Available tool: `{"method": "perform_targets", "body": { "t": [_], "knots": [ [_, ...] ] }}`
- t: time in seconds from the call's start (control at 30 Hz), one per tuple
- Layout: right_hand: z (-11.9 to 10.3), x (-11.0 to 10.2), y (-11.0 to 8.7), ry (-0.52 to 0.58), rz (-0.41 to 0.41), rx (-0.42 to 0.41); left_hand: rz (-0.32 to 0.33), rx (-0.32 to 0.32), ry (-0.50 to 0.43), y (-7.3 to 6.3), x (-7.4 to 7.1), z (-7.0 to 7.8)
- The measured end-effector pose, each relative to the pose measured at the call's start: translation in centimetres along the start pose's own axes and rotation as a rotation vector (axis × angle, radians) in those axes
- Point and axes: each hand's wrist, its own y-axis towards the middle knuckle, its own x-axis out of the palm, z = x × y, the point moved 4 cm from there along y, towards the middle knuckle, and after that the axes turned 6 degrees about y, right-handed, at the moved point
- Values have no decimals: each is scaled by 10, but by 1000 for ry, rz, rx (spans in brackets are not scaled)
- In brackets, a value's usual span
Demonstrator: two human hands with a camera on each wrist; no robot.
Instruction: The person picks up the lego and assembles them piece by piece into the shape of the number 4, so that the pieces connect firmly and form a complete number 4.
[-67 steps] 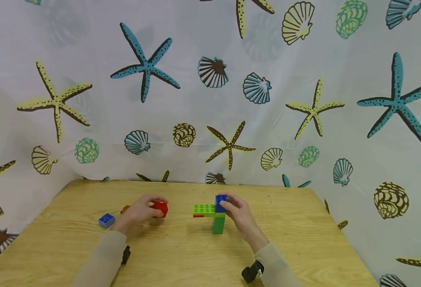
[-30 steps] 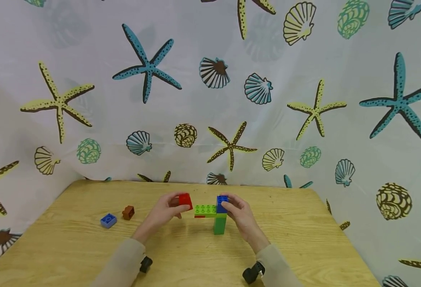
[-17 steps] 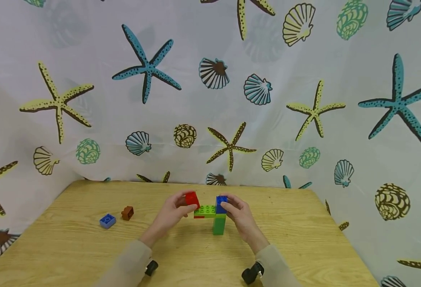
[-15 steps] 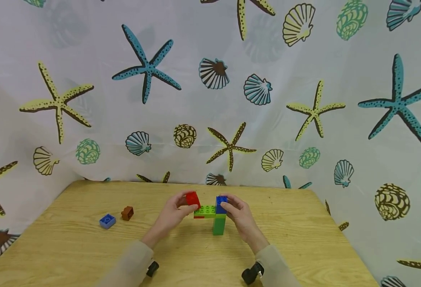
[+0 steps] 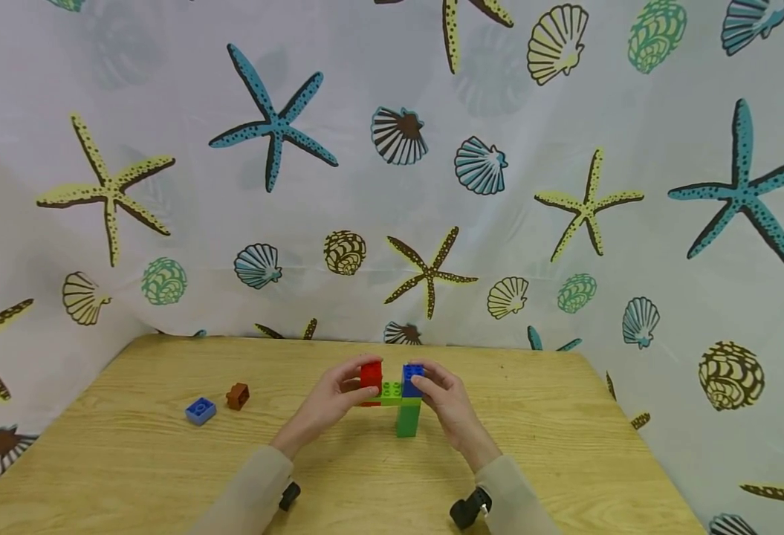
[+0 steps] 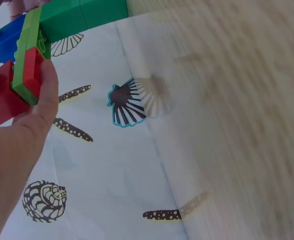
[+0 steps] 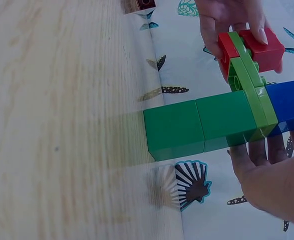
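My left hand [image 5: 328,394] grips a red toy building brick [image 5: 371,374] at the left end of a long light green brick [image 5: 392,391]. In the left wrist view, one of its fingers lies against a smaller red brick [image 6: 32,70] on the underside of that end. A blue brick [image 5: 411,383] sits on the right end, with my right hand [image 5: 452,401] holding it between thumb and fingers. Two stacked green bricks [image 7: 202,125] stand on the table as a column below the blue one. The left end juts out over the table without a column.
A loose blue brick [image 5: 201,411] and a brown brick [image 5: 238,396] lie apart on the left of the wooden table [image 5: 525,438]. Behind the table's far edge hangs a white curtain [image 5: 311,208] with shells and starfish.
My left hand has lifted the red brick from the table's left side, carried it right, and brought it level onto the light green brick's left end. My right hand stays on the blue brick.
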Motion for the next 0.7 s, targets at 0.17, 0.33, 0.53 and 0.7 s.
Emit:
{"method": "perform_targets", "body": {
  "t": [0.17, 0.33, 0.53, 0.7],
  "knots": [
    [0, -1, 0, 2, 1, -2, -57, 56, 51, 3, -1, -1],
    [0, 1, 0, -2, -5, 0, -82, 146, 159, 3, -5, 1],
    [0, 2, 0, 7, 4, 2, -95, 243, 322, 3, -10, 3],
    [0, 1, 0, 6, 6, 7, -78, 293, 407, 4, -11, 3]
  ]
}}
